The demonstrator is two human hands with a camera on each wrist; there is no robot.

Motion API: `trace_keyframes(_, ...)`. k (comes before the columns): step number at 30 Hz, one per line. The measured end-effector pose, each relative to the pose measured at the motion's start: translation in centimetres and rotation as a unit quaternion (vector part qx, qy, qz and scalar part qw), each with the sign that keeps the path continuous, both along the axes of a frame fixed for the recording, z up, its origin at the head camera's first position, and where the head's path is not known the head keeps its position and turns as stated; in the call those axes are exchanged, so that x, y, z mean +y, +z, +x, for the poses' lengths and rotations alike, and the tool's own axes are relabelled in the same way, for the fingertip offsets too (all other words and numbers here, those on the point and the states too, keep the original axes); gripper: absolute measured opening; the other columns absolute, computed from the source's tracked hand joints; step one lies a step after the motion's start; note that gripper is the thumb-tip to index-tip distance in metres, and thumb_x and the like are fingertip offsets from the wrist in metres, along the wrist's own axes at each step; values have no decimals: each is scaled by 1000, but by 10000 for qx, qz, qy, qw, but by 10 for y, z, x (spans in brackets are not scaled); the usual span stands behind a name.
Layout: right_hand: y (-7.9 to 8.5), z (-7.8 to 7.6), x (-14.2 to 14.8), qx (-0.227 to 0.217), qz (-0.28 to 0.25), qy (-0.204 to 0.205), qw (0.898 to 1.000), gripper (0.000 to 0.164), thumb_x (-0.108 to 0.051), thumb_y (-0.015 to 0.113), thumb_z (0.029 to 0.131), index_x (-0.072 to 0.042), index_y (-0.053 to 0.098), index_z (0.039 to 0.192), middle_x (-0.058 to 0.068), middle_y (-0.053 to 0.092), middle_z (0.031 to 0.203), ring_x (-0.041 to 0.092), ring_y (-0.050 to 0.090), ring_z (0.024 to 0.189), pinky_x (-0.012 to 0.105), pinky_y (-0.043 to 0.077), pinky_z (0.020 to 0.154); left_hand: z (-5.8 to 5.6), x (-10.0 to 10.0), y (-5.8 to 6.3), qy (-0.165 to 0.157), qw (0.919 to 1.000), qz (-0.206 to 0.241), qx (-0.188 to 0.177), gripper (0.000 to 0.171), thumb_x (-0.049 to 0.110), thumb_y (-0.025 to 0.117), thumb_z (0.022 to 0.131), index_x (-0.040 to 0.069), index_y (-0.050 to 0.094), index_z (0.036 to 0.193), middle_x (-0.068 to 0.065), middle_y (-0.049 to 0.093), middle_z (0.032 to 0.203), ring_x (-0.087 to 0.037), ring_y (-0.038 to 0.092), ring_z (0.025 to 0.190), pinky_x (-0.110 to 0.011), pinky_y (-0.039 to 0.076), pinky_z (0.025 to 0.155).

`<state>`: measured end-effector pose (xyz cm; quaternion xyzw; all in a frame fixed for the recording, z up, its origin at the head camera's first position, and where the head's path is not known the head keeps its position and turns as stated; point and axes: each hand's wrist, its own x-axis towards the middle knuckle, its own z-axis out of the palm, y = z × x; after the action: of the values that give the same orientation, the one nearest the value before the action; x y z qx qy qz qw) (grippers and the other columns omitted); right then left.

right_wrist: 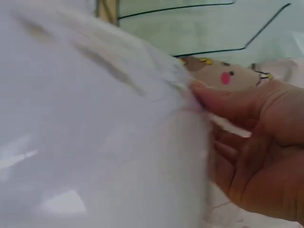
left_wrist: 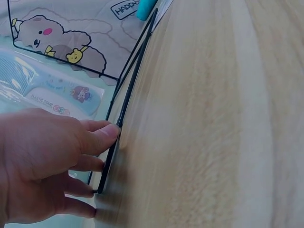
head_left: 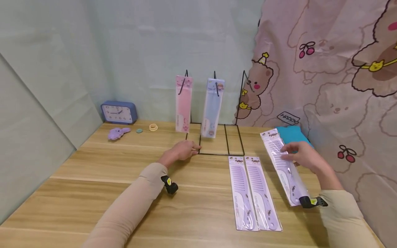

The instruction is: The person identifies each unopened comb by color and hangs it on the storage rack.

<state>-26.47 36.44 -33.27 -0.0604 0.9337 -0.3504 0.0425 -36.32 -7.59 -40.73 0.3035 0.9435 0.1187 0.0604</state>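
My left hand (head_left: 184, 150) is low at the front left corner of a black wire display rack (head_left: 226, 139), thumb and fingers pinching its base bar. From the rack's hooks hang a pink packaged comb (head_left: 183, 110) and a blue packaged comb (head_left: 212, 113). On the right, my right hand (head_left: 303, 156) grips a purple packaged comb (head_left: 277, 155) by its edge, tilted above the table. In the right wrist view this package (right_wrist: 109, 137) is blurred and fills much of the picture. Two more purple packaged combs (head_left: 240, 193) (head_left: 263, 193) lie side by side before the rack.
Back left on the wooden table (head_left: 124, 165) stand a blue clock (head_left: 119, 112), a purple plush toy (head_left: 118, 133), a small green disc (head_left: 139, 131) and cream rings (head_left: 153, 127). A teal object (head_left: 291, 133) lies back right, beside the bear-print curtain (head_left: 328, 86).
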Motion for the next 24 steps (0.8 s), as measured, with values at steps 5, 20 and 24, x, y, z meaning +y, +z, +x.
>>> trace_keyframes(5, 17, 5, -6, 690, -654, -337, 9949, 44, -20, 71, 95, 5, 61, 131, 28, 60, 122, 10, 63, 81, 28, 58, 67, 1, -1, 1, -56, 10000, 41, -14, 40, 20, 58, 102, 12, 57, 142, -18, 59, 137, -37, 54, 127, -50, 42, 108)
trace_keyframes(20, 45, 21, -40, 1263, -3196, 1877, 9202, 77, 19, 58, 91, -10, 31, 157, 13, 35, 143, 15, 65, 104, 30, 60, 74, -1, -4, 3, -143, 9998, 113, -39, 40, 17, 58, 102, 10, 57, 142, -18, 58, 138, -36, 53, 128, -49, 40, 110)
trace_keyframes(24, 48, 19, -54, 1208, -3242, 2476, 9050, 79, 23, 55, 90, -7, 27, 157, 17, 42, 137, 20, 67, 101, 31, 61, 74, -1, -2, 2, -207, 9997, 115, -61, 40, 16, 59, 102, 9, 57, 141, -18, 58, 137, -35, 52, 129, -48, 40, 110)
